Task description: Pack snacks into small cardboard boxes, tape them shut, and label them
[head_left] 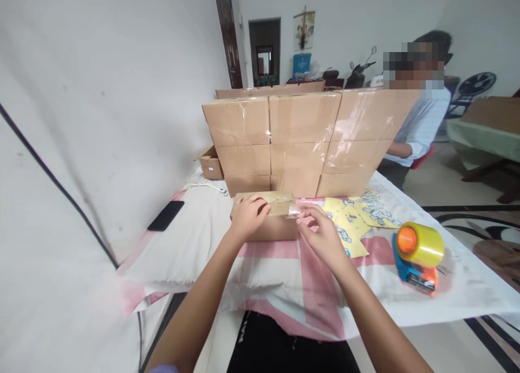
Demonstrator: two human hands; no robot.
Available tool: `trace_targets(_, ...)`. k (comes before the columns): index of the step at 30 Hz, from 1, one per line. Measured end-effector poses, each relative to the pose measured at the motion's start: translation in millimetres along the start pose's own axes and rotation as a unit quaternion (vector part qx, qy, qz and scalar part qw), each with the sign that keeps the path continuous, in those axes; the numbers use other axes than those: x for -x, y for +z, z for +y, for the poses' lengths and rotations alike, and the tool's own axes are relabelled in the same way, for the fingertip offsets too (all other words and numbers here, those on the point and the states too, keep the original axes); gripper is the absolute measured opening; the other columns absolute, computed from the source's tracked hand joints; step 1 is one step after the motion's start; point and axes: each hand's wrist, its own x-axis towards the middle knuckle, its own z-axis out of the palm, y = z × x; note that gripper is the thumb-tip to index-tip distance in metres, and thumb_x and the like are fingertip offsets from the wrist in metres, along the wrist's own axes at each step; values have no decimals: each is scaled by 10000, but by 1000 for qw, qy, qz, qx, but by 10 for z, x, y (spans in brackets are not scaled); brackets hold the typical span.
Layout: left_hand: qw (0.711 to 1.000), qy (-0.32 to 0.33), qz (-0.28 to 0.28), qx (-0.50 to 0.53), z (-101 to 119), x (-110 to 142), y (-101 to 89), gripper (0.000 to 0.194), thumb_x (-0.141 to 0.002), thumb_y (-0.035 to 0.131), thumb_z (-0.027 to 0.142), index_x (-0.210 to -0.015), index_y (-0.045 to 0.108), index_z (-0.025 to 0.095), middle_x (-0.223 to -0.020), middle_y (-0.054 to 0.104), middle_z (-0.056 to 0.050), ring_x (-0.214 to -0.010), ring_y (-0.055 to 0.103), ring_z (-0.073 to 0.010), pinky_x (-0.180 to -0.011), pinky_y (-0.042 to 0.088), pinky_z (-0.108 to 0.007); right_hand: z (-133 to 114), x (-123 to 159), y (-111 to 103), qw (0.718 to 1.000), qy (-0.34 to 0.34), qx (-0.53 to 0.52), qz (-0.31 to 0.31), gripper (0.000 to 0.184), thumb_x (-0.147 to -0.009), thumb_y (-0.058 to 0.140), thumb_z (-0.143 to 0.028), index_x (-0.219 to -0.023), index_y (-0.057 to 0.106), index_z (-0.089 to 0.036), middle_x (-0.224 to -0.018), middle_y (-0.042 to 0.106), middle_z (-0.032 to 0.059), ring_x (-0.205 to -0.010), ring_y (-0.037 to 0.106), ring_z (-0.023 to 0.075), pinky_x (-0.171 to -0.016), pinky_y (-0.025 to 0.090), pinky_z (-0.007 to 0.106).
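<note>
A small cardboard box (272, 229) sits in front of me on the cloth-covered table, with a strip of clear packing tape (280, 201) along its top. My left hand (249, 216) grips the box's left side, its fingers bent over the top. At the right end, my right hand (319, 229) pinches the loose, shiny end of the tape at the box's edge. To the right stands a tape dispenser (414, 275) in blue and orange, carrying a fat yellowish roll of tape (426, 245).
Stacked cardboard boxes (300, 118) form a wall just behind the small box. Yellow printed sheets (349, 224) lie right of it. A black phone (166, 216) and a small open box (211, 164) are at left. Another person (426, 113) sits beyond the stack.
</note>
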Motion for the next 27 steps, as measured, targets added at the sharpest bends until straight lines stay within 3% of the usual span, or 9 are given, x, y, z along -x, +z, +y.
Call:
trace_targets(4,1000,-4,-6,7,3,37,52,273,-1016,512,344,-958,763,253,-1124,753,-21,-1063,659,-228,-931,415,-396,28,-197,42,989,72,-119,-56,206,-821,653,-384,-901,580,-209,-752,686,25,-697,645,194,-680,490,328)
trace_targets(7,1000,-10,2,13,-5,96,77,302,-1038,454,306,-1025,750,252,-1144,749,-27,-1072,656,-221,-932,419,-388,53,-333,101,970,129,-177,-104,249,-776,665,-382,-909,543,-209,-658,658,-18,-549,564,144,-592,452,292)
trace_targets(13,999,-18,17,22,-20,168,114,305,-1036,432,259,-1081,734,268,-1155,740,-17,-1084,645,-215,-956,425,-380,81,-564,203,967,176,-128,-133,215,-698,635,-206,-910,610,-172,-584,607,-49,-466,447,102,-480,311,237)
trace_targets(16,999,-30,21,27,-24,155,130,288,-1019,454,240,-1064,737,275,-1151,742,-11,-1080,650,-215,-945,439,-374,62,-663,275,966,186,-114,-136,247,-708,602,-149,-953,628,-156,-564,554,-64,-490,467,105,-493,313,234)
trace_targets(19,998,-41,21,34,-27,136,136,276,-1006,472,234,-1048,741,282,-1136,745,-8,-1082,654,-219,-940,451,-374,46,-714,370,962,198,-112,-148,425,-712,589,-110,-1135,622,-122,-566,532,-74,-505,488,114,-509,348,238)
trace_targets(22,998,-50,17,45,-26,129,133,279,-1004,473,239,-1065,742,279,-1138,749,-15,-1115,653,-231,-967,458,-380,53,-723,448,958,207,-108,-167,703,-702,620,-87,-1396,512,-122,-599,592,-64,-505,481,118,-484,327,236)
trace_targets(27,993,-91,20,71,-32,120,115,384,-990,479,217,-1337,637,259,-1219,754,-33,-1174,656,-245,-1005,469,-391,69,-773,508,954,222,-102,-174,937,-704,599,-36,-1587,296,-117,-561,580,-68,-480,474,121,-456,312,235)
